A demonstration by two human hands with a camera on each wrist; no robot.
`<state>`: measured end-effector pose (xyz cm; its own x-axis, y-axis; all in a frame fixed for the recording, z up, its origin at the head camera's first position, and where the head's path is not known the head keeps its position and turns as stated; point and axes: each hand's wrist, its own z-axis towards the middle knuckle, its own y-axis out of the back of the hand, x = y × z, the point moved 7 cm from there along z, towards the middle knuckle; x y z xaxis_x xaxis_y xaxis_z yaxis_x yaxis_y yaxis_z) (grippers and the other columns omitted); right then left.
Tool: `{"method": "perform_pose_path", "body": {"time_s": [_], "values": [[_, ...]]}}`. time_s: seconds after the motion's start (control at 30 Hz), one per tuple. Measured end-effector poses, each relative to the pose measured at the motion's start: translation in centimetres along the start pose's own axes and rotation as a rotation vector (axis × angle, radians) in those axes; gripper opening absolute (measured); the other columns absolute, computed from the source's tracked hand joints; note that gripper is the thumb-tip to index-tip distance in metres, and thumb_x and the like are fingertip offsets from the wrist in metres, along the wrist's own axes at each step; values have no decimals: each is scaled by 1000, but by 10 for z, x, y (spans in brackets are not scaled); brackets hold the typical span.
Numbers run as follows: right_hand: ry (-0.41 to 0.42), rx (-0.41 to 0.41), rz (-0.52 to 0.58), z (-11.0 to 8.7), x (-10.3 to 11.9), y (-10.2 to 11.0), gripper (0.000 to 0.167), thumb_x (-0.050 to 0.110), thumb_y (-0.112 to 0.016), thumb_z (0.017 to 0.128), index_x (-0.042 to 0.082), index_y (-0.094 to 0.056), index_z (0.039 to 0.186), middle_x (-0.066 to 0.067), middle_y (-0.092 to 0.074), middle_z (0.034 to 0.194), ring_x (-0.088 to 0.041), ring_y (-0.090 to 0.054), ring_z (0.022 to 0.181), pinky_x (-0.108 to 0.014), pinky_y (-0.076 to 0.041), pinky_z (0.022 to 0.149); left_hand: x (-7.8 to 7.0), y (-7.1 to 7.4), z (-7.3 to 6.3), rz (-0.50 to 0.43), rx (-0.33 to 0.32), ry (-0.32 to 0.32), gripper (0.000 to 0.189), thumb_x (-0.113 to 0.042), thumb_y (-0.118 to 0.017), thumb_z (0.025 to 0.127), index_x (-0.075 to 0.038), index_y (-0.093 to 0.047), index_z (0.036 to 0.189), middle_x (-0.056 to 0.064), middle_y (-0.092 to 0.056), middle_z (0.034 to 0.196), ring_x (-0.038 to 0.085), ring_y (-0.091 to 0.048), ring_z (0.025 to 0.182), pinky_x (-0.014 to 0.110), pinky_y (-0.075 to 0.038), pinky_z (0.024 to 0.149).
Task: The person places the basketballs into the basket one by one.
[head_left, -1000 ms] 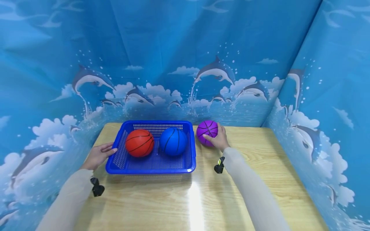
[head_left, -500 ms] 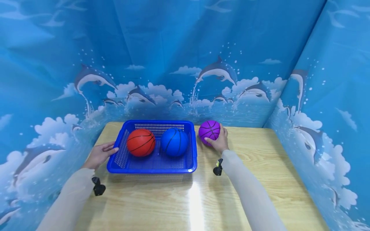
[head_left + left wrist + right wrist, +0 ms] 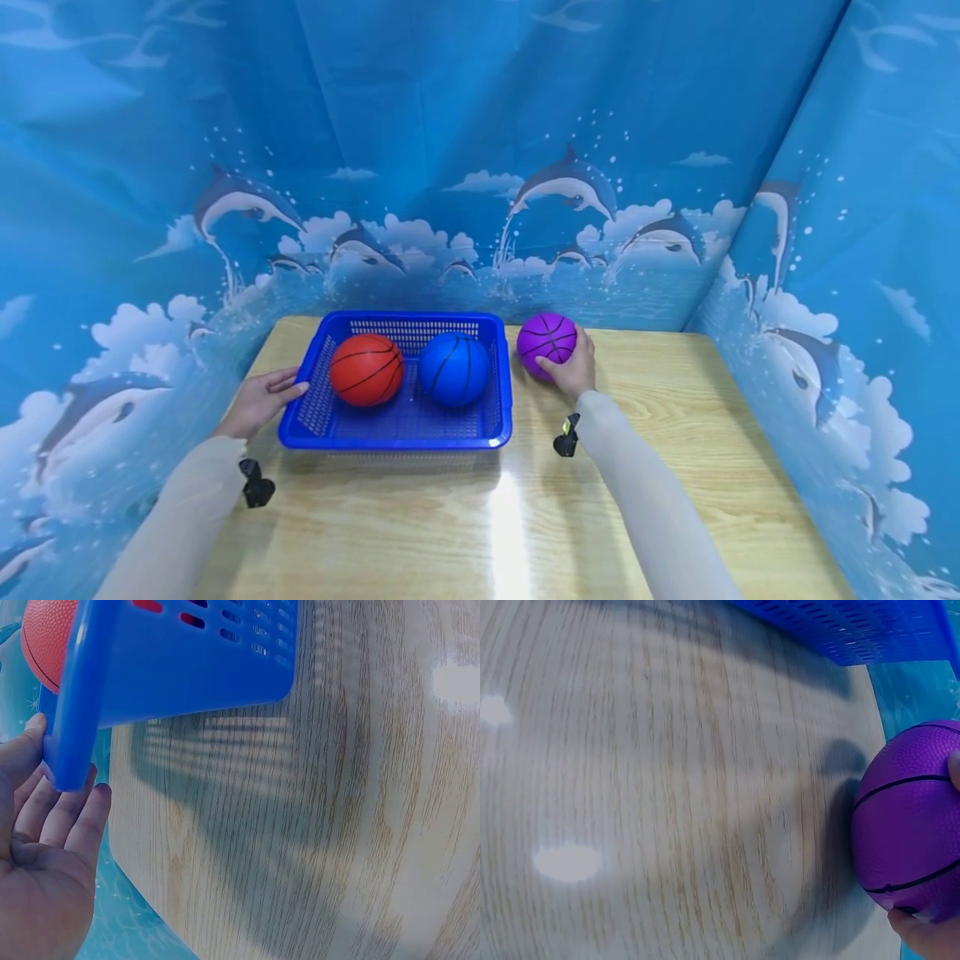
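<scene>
A blue plastic basket with slotted sides stands on the wooden table. In it lie a red ball and a blue ball, both with black basketball lines. At the basket's left end, my left hand holds the rim, thumb on one side and fingers beneath, as the left wrist view shows. To the right of the basket, my right hand grips a purple ball with black lines. Its thumb is on the near side and its fingers reach round the right side. In the right wrist view the purple ball is partly cut off.
The wooden table runs up to a blue dolphin-print curtain at the back, with more curtain at both sides. A black wrist camera sits at the right cuff, another wrist camera at the left.
The purple ball has turned a little and shifted slightly right with my right hand. My left hand stays at the basket rim, and the head view has moved slightly.
</scene>
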<state>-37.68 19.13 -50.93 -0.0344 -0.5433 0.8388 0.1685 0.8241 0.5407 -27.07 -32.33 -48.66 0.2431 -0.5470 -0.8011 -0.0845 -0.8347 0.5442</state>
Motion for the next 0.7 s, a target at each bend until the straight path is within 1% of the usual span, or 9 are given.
{"method": "perform_pose_path", "body": {"time_s": [0.13,0.23,0.37,0.47,0.6,0.7], "values": [[-2,-51,36,0,2,7,97,22,-82,76,9,-22,151,-22,-29,148,-40,-36,134,-52,-36,108,-1,0,0,-8,4,-23,70,-39,-54,98,4,-30,147,28,-34,146,43,-37,133,53,-37,106],[11,-68,65,-1,11,14,97,27,-82,76,11,-22,151,-21,-31,147,-39,-39,133,-52,-39,106,-2,0,0,-5,6,-34,69,-38,-53,98,4,-31,147,29,-35,145,43,-39,132,53,-39,105],[74,-62,109,-6,37,26,97,29,-81,77,15,-23,152,-18,-32,148,-38,-39,132,-52,-41,105,-3,1,-1,-6,7,-31,68,-37,-53,98,4,-30,147,29,-34,145,44,-39,132,53,-39,105],[132,-42,146,-13,60,34,95,30,-82,77,18,-24,152,-15,-34,149,-35,-41,132,-50,-43,104,-4,1,-1,-14,8,-30,68,-36,-54,98,4,-30,147,30,-34,145,44,-38,132,53,-38,105],[202,11,192,-28,91,38,94,32,-82,76,21,-26,151,-13,-36,148,-33,-44,130,-48,-48,99,-4,0,-1,-27,14,-32,67,-34,-54,98,5,-29,147,31,-33,145,45,-37,132,54,-38,106],[248,58,217,-44,113,35,95,33,-82,76,23,-26,152,-11,-36,148,-32,-46,127,-48,-52,93,-4,0,-2,-29,16,-35,67,-33,-53,99,5,-28,147,31,-33,146,45,-36,133,54,-38,106]]}}
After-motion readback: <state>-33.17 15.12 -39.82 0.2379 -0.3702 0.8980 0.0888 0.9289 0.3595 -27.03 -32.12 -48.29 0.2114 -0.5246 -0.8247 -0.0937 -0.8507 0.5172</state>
